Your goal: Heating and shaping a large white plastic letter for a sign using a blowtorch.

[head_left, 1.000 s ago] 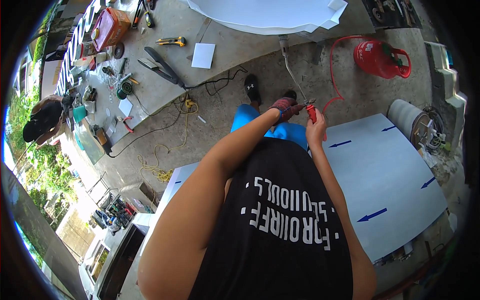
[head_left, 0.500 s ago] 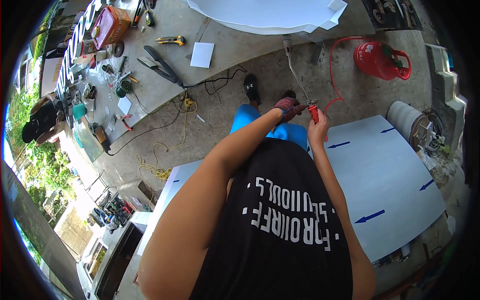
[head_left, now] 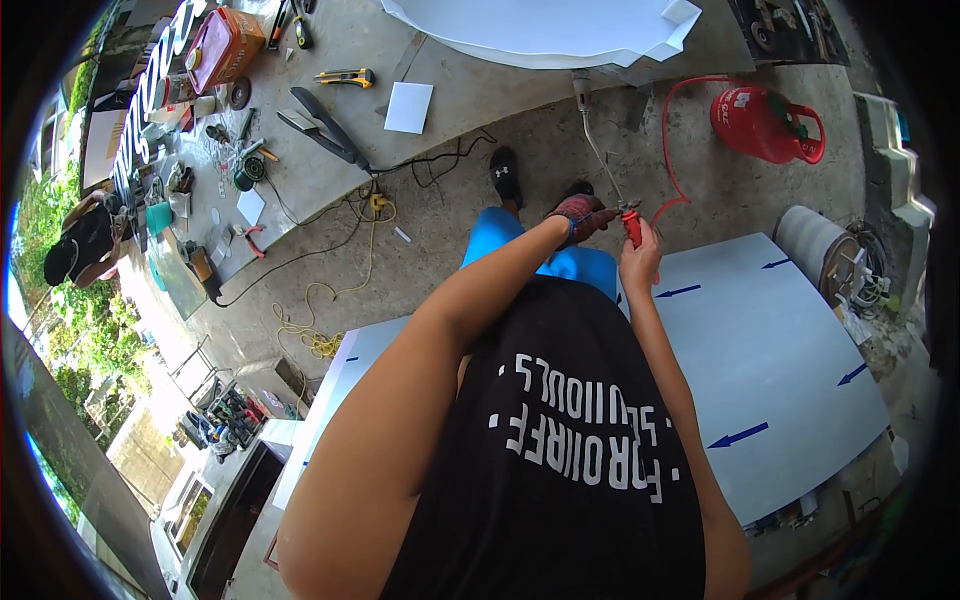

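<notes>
Level with my knees, my right hand (head_left: pixel 640 262) is wrapped round the red handle of a gas torch (head_left: pixel 601 155). The torch's thin metal neck runs away from me to a nozzle close to the workbench edge. My left hand (head_left: pixel 580 219), in a dark red glove, has its fingers closed at the torch's valve, just ahead of the handle; the exact grip is too small to make out. A red hose (head_left: pixel 665 150) curves from near the torch to a red gas cylinder (head_left: pixel 765 124) on the floor at the far right.
A large curved white piece (head_left: pixel 550 35) lies on the workbench (head_left: pixel 450 95), with a utility knife (head_left: pixel 345 77), a hair straightener (head_left: pixel 322 128) and a white card (head_left: pixel 408 107). A pale sheet with blue arrows (head_left: pixel 760 340) is at right. Yellow cord (head_left: pixel 325 300) crosses the floor. Another person (head_left: pixel 90 240) is at far left.
My right hand and the torch handle have shifted very slightly to the right. Both hands keep their places on the torch.
</notes>
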`<state>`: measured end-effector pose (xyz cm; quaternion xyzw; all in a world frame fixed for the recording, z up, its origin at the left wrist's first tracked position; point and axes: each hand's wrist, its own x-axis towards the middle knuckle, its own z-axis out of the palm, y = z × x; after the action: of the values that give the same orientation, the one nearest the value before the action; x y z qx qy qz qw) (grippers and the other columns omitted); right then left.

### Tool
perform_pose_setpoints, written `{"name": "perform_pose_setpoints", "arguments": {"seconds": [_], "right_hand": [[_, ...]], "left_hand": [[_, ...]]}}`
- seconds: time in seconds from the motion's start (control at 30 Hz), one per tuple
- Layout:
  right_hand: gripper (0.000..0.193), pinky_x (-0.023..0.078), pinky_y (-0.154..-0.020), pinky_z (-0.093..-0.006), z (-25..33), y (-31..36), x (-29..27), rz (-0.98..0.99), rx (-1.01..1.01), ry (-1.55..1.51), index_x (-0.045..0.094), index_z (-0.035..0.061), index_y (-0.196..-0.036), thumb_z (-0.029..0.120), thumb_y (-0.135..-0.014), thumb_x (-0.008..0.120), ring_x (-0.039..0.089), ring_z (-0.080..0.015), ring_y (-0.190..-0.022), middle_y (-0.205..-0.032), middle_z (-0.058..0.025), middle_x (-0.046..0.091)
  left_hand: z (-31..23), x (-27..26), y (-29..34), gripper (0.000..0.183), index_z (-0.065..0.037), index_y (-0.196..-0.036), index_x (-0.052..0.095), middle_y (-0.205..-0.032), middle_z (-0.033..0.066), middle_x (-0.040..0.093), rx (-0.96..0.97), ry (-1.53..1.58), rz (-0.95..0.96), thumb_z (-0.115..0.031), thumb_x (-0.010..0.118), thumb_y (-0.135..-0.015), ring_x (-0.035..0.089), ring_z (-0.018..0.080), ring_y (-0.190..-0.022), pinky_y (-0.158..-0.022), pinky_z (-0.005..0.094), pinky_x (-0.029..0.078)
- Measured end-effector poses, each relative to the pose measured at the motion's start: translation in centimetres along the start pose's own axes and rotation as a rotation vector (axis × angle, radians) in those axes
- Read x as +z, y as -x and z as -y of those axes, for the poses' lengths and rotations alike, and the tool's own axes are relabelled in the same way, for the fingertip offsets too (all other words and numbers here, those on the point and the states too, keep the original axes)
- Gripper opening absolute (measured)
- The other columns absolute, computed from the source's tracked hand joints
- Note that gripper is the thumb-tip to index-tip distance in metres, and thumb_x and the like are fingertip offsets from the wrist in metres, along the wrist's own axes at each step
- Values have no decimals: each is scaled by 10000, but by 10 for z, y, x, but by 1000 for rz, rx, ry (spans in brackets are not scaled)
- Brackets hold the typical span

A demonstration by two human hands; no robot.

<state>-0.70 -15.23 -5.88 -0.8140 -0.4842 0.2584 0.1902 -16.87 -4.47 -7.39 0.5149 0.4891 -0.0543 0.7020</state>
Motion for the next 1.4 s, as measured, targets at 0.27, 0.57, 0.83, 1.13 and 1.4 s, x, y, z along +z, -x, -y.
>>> {"name": "perform_pose_setpoints", "arguments": {"seconds": [0.27, 0.57, 0.83, 1.13, 1.4], "right_hand": [[459, 476, -973, -465, 9, 2, 1, 49, 36, -7, 605, -7, -1289, 0, -832, 650, 617, -420, -1101, -1161, -236, 648], [455, 481, -960, -463, 19, 3, 5, 48, 20, -15, 613, -10, -1277, -9, -823, 643, 619, -423, -1080, -1130, -233, 651], [457, 483, -958, -458, 23, 6, 10, 36, -5, 10, 612, -16, -1274, -13, -818, 643, 624, -422, -1064, -1119, -234, 652], [448, 485, -964, -452, 27, 9, 12, 48, 0, -2, 612, -22, -1273, -5, -827, 648, 623, -420, -1089, -1143, -239, 652], [445, 484, -965, -453, 31, 11, 13, 54, -3, -13, 611, -23, -1276, 1, -833, 652, 623, -420, -1090, -1149, -238, 650]], "left_hand": [[-2, -5, 8, 377, -59, -1129, 734, -1011, 75, 766, -43, 47, -3, -374, 595, -975, 686, 206, -972, -881, 352, 515], [9, -12, 11, 392, -55, -1129, 732, -1016, 71, 764, -27, 43, 8, -388, 599, -971, 682, 205, -977, -891, 356, 513], [9, -17, 19, 392, -59, -1109, 735, -1016, 71, 761, -56, 55, -4, -400, 602, -970, 676, 199, -969, -880, 357, 511], [12, -19, 22, 390, -59, -1100, 738, -955, 53, 757, -78, 86, -8, -398, 583, -985, 647, 165, -853, -799, 327, 512], [24, -19, 18, 403, -47, -1099, 735, -944, 50, 753, -27, 61, -20, -403, 579, -989, 632, 151, -805, -753, 321, 513]]}}
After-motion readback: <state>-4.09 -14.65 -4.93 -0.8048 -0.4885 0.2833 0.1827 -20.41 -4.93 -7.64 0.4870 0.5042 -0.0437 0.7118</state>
